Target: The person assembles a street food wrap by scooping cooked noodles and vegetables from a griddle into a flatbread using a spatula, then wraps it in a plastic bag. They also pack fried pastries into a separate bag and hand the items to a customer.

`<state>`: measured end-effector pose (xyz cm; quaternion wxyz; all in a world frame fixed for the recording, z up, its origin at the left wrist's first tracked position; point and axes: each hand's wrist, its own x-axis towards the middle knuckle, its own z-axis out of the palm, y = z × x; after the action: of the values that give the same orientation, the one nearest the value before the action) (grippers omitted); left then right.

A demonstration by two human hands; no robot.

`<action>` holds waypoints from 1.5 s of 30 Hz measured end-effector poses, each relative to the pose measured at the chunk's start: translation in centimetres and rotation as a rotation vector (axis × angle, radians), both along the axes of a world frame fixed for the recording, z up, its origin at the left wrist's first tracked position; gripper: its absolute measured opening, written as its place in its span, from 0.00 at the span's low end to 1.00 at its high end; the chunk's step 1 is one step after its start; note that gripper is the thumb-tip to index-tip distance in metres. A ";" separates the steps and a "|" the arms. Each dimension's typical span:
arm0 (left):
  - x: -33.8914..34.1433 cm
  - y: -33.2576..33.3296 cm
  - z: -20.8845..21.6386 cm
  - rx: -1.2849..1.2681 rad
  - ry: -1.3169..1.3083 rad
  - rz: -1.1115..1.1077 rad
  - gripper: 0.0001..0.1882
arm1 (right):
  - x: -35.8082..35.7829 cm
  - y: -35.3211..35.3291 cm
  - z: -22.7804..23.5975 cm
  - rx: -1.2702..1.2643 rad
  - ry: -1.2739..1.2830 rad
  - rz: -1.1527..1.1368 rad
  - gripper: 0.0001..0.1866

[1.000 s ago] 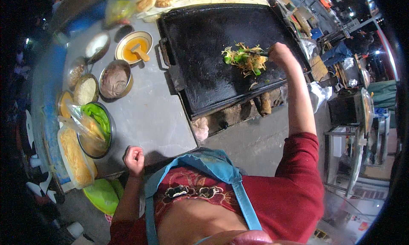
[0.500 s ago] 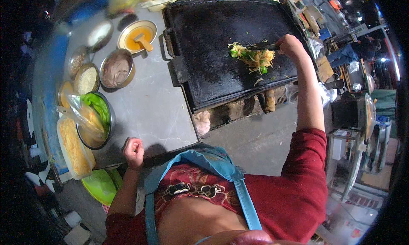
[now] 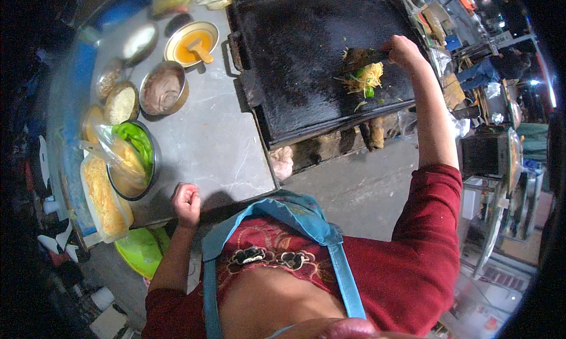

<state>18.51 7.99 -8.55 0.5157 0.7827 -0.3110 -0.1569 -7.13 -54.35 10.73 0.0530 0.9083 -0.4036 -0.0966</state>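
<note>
Head view: the right hand (image 3: 404, 53) is grasping a dark scraper (image 3: 357, 58), hiding its handle's end; the left hand (image 3: 187, 202) is clenching, palm obscured.

An outdoor street-food stall at night: a black griddle (image 3: 300, 41) fills the upper centre, food bowls (image 3: 163, 89) crowd the grey surface (image 3: 221, 144) at left, and lamps (image 3: 535, 81) shine out of the dark at upper right.
</note>
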 end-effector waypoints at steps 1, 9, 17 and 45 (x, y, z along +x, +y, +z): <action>0.0 -0.1 -0.1 -0.017 0.009 -0.007 0.07 | -0.1 -0.7 0.3 -0.010 0.002 -0.017 0.17; -0.2 -0.6 1.6 0.089 -0.038 -0.021 0.06 | 3.5 -0.4 -4.4 -0.040 -0.185 -0.108 0.11; -0.5 -1.6 3.0 0.048 -0.178 -0.050 0.06 | -5.4 -1.8 -2.2 -0.020 -0.158 -0.360 0.13; -0.1 -0.8 2.9 0.211 -0.161 -0.117 0.06 | -8.2 12.8 -1.4 0.062 -0.227 -0.331 0.14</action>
<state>18.37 7.23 -5.61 0.3941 0.8231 -0.3782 -0.1550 -15.34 -41.55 9.31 -0.0372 0.8358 -0.5476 -0.0134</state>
